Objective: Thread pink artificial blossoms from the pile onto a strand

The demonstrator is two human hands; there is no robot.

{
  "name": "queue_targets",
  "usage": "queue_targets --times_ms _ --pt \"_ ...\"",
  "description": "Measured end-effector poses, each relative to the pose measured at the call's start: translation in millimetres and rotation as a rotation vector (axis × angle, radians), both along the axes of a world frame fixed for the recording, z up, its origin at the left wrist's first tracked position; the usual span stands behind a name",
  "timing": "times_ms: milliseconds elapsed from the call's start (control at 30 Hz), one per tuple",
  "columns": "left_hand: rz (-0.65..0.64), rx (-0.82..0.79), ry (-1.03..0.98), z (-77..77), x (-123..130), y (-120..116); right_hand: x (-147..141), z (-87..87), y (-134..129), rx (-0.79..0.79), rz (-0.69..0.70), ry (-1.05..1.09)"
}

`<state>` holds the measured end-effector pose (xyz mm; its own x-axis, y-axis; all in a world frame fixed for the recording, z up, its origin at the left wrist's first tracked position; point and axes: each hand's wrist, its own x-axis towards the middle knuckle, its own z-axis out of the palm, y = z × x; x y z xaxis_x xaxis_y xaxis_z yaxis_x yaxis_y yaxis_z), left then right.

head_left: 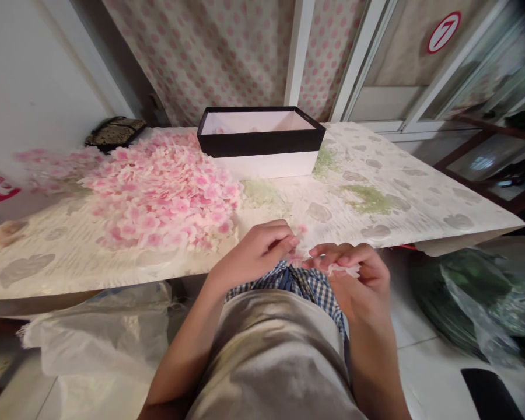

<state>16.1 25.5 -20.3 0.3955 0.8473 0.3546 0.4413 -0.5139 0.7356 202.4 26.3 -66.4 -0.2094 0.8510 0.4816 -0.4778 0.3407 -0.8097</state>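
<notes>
My right hand (362,269), fingers curled, pinches a few pale, thin fabric flower petals (345,270) at the table's front edge. Just to its left, my left hand (262,248) is closed, thumb against the fingers. A pale pink petal piece (298,255) shows at its fingertips, partly hidden and blurred. Both hands are close together above my lap, fingertips a small gap apart. A large heap of pink and white artificial flower petals (166,186) spreads over the table, left of my hands.
Behind my hands stands an open black-and-white box (262,153) with a few pink bits inside. Small green pieces (367,199) lie on the patterned tablecloth (420,198). A dark basket (116,133) sits at the back left. Clear plastic bags (109,344) hang below the table.
</notes>
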Motion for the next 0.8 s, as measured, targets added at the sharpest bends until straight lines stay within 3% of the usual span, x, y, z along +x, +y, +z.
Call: queue_targets --times_ms 167,367,500,600,800 --pt "-0.143 -0.040 0.024 5.0 5 -5 -1 3.4 -2 -0.024 -0.020 0.022" --pt "-0.159 -0.072 0.072 6.2 8 -6 0 4.7 -1 -0.036 0.095 0.076" --pt "-0.035 -0.155 0.013 6.5 8 -12 1 2.7 -1 -0.040 0.094 0.068" --pt "0.095 -0.113 -0.069 8.9 5 -18 1 0.9 0 -0.044 0.046 0.077" --pt "-0.076 -0.024 0.047 16.8 5 -22 2 1.9 1 0.003 0.050 0.097"
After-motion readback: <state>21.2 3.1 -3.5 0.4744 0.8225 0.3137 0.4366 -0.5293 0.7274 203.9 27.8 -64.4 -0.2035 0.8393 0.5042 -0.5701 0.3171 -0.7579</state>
